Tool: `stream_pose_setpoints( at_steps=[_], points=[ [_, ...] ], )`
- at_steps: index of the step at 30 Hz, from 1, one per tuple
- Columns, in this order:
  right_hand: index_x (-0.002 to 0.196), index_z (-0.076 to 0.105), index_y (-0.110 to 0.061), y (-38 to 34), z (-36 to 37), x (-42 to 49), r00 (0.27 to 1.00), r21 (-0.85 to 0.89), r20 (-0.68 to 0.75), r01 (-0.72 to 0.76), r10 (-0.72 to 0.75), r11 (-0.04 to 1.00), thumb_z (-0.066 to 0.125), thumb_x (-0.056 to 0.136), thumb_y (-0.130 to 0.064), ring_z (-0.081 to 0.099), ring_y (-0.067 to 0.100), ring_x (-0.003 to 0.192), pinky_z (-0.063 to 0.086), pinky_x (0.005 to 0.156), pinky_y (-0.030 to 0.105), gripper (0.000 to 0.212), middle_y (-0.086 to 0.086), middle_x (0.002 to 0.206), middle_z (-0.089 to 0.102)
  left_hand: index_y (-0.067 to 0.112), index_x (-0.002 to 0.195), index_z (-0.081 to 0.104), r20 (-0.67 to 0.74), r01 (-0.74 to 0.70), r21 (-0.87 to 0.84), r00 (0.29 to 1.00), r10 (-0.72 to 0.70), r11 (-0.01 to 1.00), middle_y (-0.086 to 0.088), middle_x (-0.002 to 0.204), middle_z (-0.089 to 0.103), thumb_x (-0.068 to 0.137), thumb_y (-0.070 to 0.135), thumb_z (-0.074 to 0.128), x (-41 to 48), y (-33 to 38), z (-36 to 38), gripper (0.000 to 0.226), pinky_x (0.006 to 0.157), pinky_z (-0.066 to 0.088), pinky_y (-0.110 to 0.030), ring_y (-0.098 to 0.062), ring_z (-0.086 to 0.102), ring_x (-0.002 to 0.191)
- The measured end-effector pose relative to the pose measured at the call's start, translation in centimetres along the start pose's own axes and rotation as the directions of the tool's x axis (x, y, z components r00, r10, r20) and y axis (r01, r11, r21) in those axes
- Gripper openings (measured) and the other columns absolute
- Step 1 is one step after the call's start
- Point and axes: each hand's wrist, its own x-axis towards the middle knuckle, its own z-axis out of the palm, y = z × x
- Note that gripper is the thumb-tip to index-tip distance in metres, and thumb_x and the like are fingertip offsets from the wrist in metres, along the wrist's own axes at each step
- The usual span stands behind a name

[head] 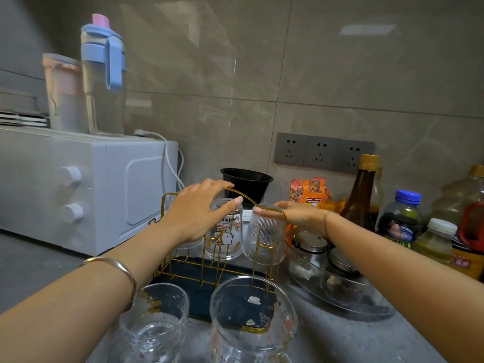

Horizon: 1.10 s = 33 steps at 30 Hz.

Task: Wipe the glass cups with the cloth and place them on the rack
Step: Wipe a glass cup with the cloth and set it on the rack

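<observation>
My left hand (195, 213) clasps the printed cup (225, 239); my right hand (298, 214) pinches the ribbed cup (264, 239). Both sit upturned on the rack (167, 196) beneath my hands, probably to drain.

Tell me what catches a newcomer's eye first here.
Two hands meet mid-frame over the gold wire rack: the left hand grips an upturned cartoon-printed glass cup, the right hand a ribbed glass cup beside it. Nearest the camera, a rippled glass and a wider glass stand upright. At left, a white oven carries a blue-lidded bottle.
</observation>
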Motion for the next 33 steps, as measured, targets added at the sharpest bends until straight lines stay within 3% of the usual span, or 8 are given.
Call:
stream_pose_setpoints(
  at_steps=[4,11,14,18,23,28,30,33],
  points=[
    [0.122,0.052,-0.012,0.1,-0.2,0.0,0.999,0.038,-0.001,0.033,-0.033,0.999,0.058,0.083,-0.055,0.058,0.018,0.096,0.054,0.069,0.026,0.058,0.01,0.113,0.06,0.033,0.14,0.04,0.007,0.004,-0.007,1.0,-0.004,1.0,0.003,0.138,0.049,0.074,0.079,0.011,0.0,0.1,-0.1,0.086,0.103,0.034,-0.035,-0.019,0.045,0.127],
    [0.114,0.056,-0.015,-0.5,-1.8,-2.0,0.971,-0.004,-0.197,0.134,-0.133,0.991,0.055,0.086,-0.054,0.05,0.016,0.106,0.046,0.08,0.025,0.048,-0.001,0.113,0.052,0.032,0.151,0.02,0.073,0.014,0.015,0.997,-0.016,1.0,0.004,0.159,0.022,0.088,0.072,0.022,-0.3,0.5,-0.7,0.074,0.117,0.015,-0.04,-0.016,0.019,0.146],
    [0.117,0.055,-0.017,-0.8,-2.7,-3.6,0.94,-0.057,-0.265,0.205,-0.212,0.977,0.056,0.087,-0.052,0.051,0.013,0.104,0.045,0.073,0.02,0.046,-0.003,0.113,0.054,0.034,0.152,0.012,0.105,0.013,0.013,0.994,-0.014,1.0,0.006,0.161,0.013,0.086,0.063,0.024,-0.5,1.1,-1.6,0.073,0.119,0.009,-0.04,-0.015,0.009,0.149],
    [0.11,0.056,-0.025,-1.2,-3.2,-6.2,0.921,-0.049,-0.291,0.256,-0.259,0.966,0.058,0.085,-0.052,0.054,0.013,0.108,0.048,0.088,0.029,0.037,-0.007,0.111,0.056,0.034,0.151,0.02,0.031,-0.009,-0.047,0.999,0.01,0.999,0.008,0.16,0.017,0.095,0.052,0.043,-2.6,2.8,-2.3,0.063,0.118,0.014,-0.034,-0.012,0.012,0.148],
    [0.11,0.061,-0.021,-2.1,-1.5,-11.1,0.915,-0.071,-0.221,0.33,-0.338,0.941,0.059,0.087,-0.045,0.055,0.004,0.099,0.046,0.075,0.016,0.033,-0.012,0.104,0.058,0.036,0.147,0.029,0.071,0.001,-0.135,0.997,0.009,0.991,0.017,0.157,0.02,0.094,0.05,0.048,-7.4,5.4,-3.7,0.058,0.114,0.023,-0.032,-0.006,0.021,0.143],
    [0.11,0.061,-0.023,-2.2,1.8,-16.0,0.921,-0.045,-0.122,0.366,-0.369,0.929,0.063,0.077,-0.05,0.059,0.008,0.104,0.051,0.092,0.028,0.042,-0.01,0.108,0.062,0.039,0.141,0.036,0.132,0.017,-0.161,0.991,0.004,0.987,0.023,0.151,0.028,0.09,0.057,0.047,-13.0,6.2,-5.3,0.056,0.112,0.027,-0.025,0.002,0.026,0.138],
    [0.107,0.061,-0.028,-2.2,3.2,-17.5,0.924,-0.021,-0.088,0.371,-0.371,0.929,0.064,0.068,-0.057,0.06,0.008,0.104,0.051,0.094,0.03,0.049,-0.01,0.11,0.061,0.04,0.139,0.038,0.145,0.024,-0.18,0.989,0.002,0.983,0.026,0.146,0.032,0.084,0.066,0.045,-15.0,6.3,-5.7,0.061,0.109,0.027,-0.018,0.007,0.028,0.133],
    [0.11,0.061,-0.026,-2.0,5.0,-19.3,0.924,0.006,-0.087,0.375,-0.373,0.927,0.068,0.077,-0.046,0.057,0.007,0.105,0.051,0.089,0.024,0.039,-0.009,0.114,0.059,0.041,0.136,0.042,0.107,0.05,-0.242,0.994,-0.024,0.969,0.026,0.14,0.041,0.079,0.07,0.049,-17.7,6.6,-6.0,0.064,0.109,0.033,-0.021,0.008,0.037,0.129]
  ],
)
